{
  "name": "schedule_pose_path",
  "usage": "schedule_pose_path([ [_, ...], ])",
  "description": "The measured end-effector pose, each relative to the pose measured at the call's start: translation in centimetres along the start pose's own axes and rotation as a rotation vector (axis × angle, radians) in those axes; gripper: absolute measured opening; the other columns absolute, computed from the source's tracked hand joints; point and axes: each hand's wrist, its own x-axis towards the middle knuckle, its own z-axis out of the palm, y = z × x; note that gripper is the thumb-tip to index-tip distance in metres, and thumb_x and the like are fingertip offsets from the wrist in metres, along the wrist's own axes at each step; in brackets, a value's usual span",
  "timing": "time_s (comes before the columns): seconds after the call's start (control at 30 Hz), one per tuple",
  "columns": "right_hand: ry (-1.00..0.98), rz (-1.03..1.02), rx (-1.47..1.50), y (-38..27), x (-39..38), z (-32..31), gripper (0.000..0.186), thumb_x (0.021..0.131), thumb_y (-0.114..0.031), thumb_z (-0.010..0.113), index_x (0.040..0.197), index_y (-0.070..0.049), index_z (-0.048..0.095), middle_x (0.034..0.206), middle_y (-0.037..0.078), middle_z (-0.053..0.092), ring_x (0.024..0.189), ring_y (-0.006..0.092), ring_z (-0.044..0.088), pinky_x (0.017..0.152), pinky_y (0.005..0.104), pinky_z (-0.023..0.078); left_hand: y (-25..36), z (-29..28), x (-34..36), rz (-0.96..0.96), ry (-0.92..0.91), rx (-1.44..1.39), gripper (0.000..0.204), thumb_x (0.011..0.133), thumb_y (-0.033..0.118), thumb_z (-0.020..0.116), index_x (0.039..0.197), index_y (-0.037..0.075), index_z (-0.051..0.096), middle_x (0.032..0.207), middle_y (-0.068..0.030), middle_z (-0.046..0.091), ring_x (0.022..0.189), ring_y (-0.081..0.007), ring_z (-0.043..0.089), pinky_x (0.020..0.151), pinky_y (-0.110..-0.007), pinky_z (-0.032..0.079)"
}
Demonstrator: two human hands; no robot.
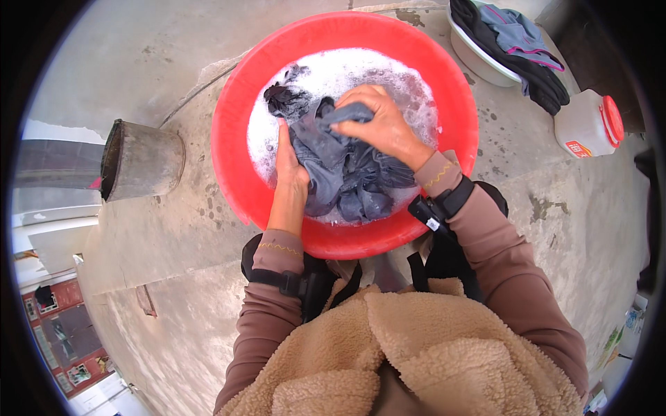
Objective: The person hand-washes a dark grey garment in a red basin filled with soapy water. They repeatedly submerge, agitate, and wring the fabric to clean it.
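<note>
A wet dark grey garment (320, 182) lies bunched in a red plastic basin (232, 132) of foamy water. Pinched between the thumb and fingers of my right hand (380, 123) is a raised fold of this garment. At the garment's left side, my left hand (290, 165) holds its edge, with one digit pointing up along the cloth and the other fingers mostly hidden by it. Farther back and left in the foam, a black piece of cloth (286, 101) floats beside the grey one. White suds (333, 66) surround the cloth.
At the far right stands a white basin (479, 59) with black and grey clothes (520, 41) hanging over its rim. A white jar with a red lid (590, 125) is near it. A worn bucket (142, 161) lies on its side at left, on the water-spotted concrete floor (166, 243).
</note>
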Motion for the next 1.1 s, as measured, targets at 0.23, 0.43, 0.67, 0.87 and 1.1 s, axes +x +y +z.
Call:
schedule_pose_path([
  [0.23, -0.010, -0.132, -0.548, 0.4, -2.8, 6.4, 0.041, 0.082, -0.040, 0.074, 0.113, -0.016, 0.061, 0.131, 0.011, 0.056, 0.131, 0.0392, 0.045, 0.106, 0.0541, 0.038, -2.9, 0.7, -0.6, -0.005, -0.212, -0.230, 0.031, 0.097, 0.031, 0.053, 0.109, 0.005, 0.064, 0.110, -0.0122, 0.066, 0.105, -0.0258, 0.062, 0.096, -0.046, 0.049],
  [0.43, 0.201, 0.364, 0.044, 3.3, 2.0, 2.3, 0.044, 0.091, -0.040, 0.062, 0.126, -0.013, 0.059, 0.119, 0.021, 0.064, 0.108, 0.0408, 0.061, 0.094, 0.0438, 0.048, -4.6, 4.3, -2.7, 0.075, 0.239, 0.298, 0.024, 0.089, 0.018, 0.061, 0.104, -0.001, 0.065, 0.095, -0.0125, 0.069, 0.084, -0.0236, 0.068, 0.075, -0.036, 0.057],
  [0.67, 0.193, 0.055, -0.514, 1.3, -1.6, 5.7, 0.037, 0.087, -0.040, 0.067, 0.114, -0.015, 0.066, 0.113, 0.013, 0.066, 0.104, 0.0321, 0.062, 0.091, 0.0424, 0.047, -4.4, 1.3, -1.6, 0.076, 0.044, -0.043, 0.031, 0.096, 0.029, 0.054, 0.110, 0.002, 0.061, 0.106, -0.0116, 0.065, 0.089, -0.0244, 0.065, 0.080, -0.038, 0.056],
  [0.87, 0.287, 0.342, 0.020, 0.7, 0.7, 2.7, 0.037, 0.090, -0.042, 0.059, 0.115, -0.016, 0.066, 0.097, 0.016, 0.071, 0.092, 0.0367, 0.068, 0.082, 0.0447, 0.052, -3.0, 2.4, -1.6, -0.092, 0.043, 0.078, 0.029, 0.094, 0.024, 0.053, 0.105, 0.000, 0.064, 0.096, -0.0119, 0.070, 0.079, -0.0258, 0.069, 0.075, -0.040, 0.057],
  [1.1, 0.217, 0.212, -0.351, 1.2, -0.6, 4.4, 0.033, 0.087, -0.042, 0.063, 0.109, -0.018, 0.067, 0.095, 0.016, 0.067, 0.093, 0.0354, 0.063, 0.080, 0.0467, 0.046, -3.9, 1.9, -2.2, -0.022, 0.049, 0.201, 0.032, 0.097, 0.031, 0.052, 0.110, 0.004, 0.063, 0.104, -0.0126, 0.068, 0.099, -0.0264, 0.067, 0.088, -0.042, 0.055],
])
